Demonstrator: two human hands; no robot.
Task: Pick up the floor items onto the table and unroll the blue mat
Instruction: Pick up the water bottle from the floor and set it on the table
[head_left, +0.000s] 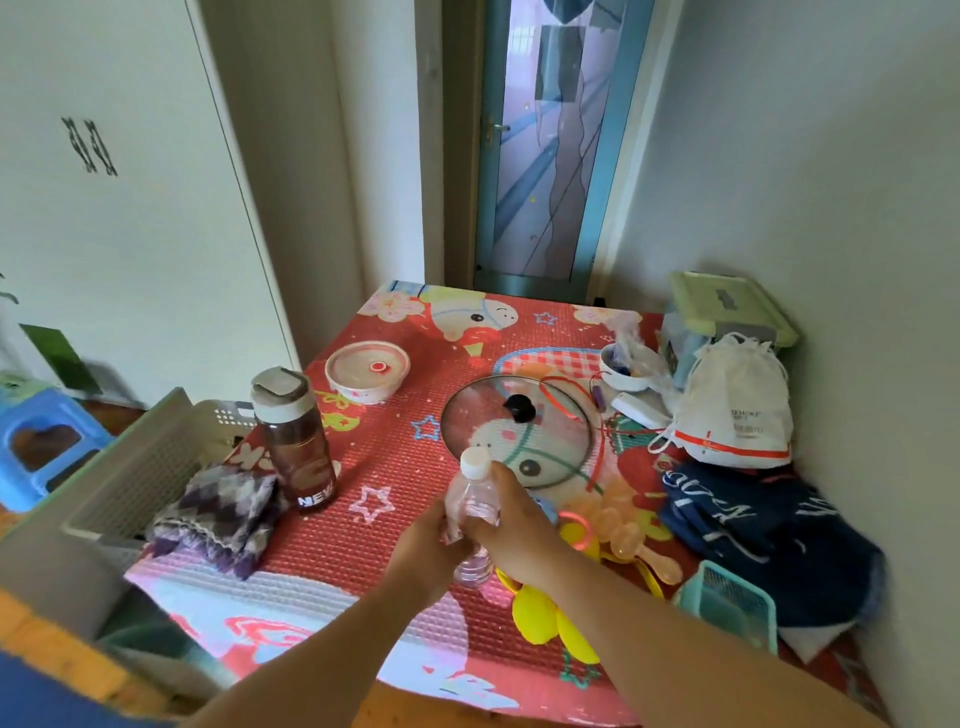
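While both hands hold it over the table (415, 457), the bottle (474, 512) stands nearly upright, white cap up, at about 6 o'clock of the glass lid (517, 434). Left hand (423, 545) wraps the lower body from 9 o'clock; right hand (511, 525) grips the upper body from 3 o'clock, thumb near the neck. Judgement: the two-handed hold steadies a thin clear bottle for setting down on the bare patch of red cover near the lid, so this item looks close to placed. Brown flask (296, 441) stands at 9 o'clock of the bottle, beside a checked cloth (218, 514); it reads "NEW". White bag (735, 410) at 2 o'clock carries print too small to read. Dark blue fabric (753, 525) at 3 o'clock shows white letters, illegible. Blue mat: cannot identify it with certainty.
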